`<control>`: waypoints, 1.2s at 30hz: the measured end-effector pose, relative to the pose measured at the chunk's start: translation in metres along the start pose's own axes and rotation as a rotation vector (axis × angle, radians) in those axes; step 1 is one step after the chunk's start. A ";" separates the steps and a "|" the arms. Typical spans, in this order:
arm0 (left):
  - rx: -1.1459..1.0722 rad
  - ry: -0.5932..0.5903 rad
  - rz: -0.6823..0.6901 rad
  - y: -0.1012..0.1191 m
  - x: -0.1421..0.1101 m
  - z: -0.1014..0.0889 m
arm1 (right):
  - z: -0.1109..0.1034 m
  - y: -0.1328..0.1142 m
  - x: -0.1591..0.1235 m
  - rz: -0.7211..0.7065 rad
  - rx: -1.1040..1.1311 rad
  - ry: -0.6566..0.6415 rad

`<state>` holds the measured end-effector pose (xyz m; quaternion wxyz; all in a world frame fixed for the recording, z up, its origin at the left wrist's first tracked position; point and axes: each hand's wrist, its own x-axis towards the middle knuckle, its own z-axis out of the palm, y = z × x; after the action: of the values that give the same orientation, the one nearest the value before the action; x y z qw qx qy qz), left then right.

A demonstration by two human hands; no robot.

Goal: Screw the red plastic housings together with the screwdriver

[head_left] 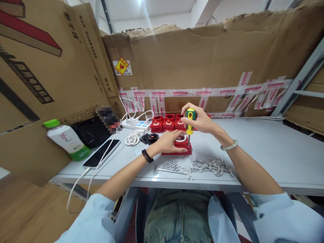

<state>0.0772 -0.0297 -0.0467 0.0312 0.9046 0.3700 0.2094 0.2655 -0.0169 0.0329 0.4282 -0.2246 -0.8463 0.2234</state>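
My right hand (199,119) is closed around the yellow and green handle of a screwdriver (190,122), held upright with its tip down on a red plastic part (178,146) on the table. My left hand (168,141) rests over that red part and grips it from the left side. A pile of metal screws (172,165) and bent metal clips (211,166) lies just in front of the part, near the table's front edge.
Three more red parts (168,123) stand in a row behind. A white power strip (138,125), coiled white cable (131,139), a small black part (149,137), a phone (102,153) on a charging cable, a green-capped bottle (67,139) and a black bag (91,131) sit left. Cardboard walls (202,60) surround the grey table (265,152).
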 end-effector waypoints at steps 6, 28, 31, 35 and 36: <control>-0.141 0.065 0.027 0.012 0.008 -0.009 | 0.005 0.000 0.001 0.056 0.145 -0.023; -0.791 0.098 -0.089 0.021 0.022 0.002 | 0.011 0.005 -0.006 0.040 0.005 0.276; -0.764 0.204 -0.128 0.022 0.023 0.006 | 0.012 0.004 -0.007 0.034 0.006 0.278; -0.692 0.278 -0.092 0.024 0.022 0.008 | 0.014 0.000 -0.007 0.049 0.044 0.273; -0.687 0.253 -0.066 0.024 0.022 0.007 | 0.015 0.000 -0.007 0.053 0.046 0.275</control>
<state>0.1093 -0.0313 -0.0405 0.2941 0.7958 0.3081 0.4304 0.2571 -0.0238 0.0210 0.5392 -0.2656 -0.7681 0.2209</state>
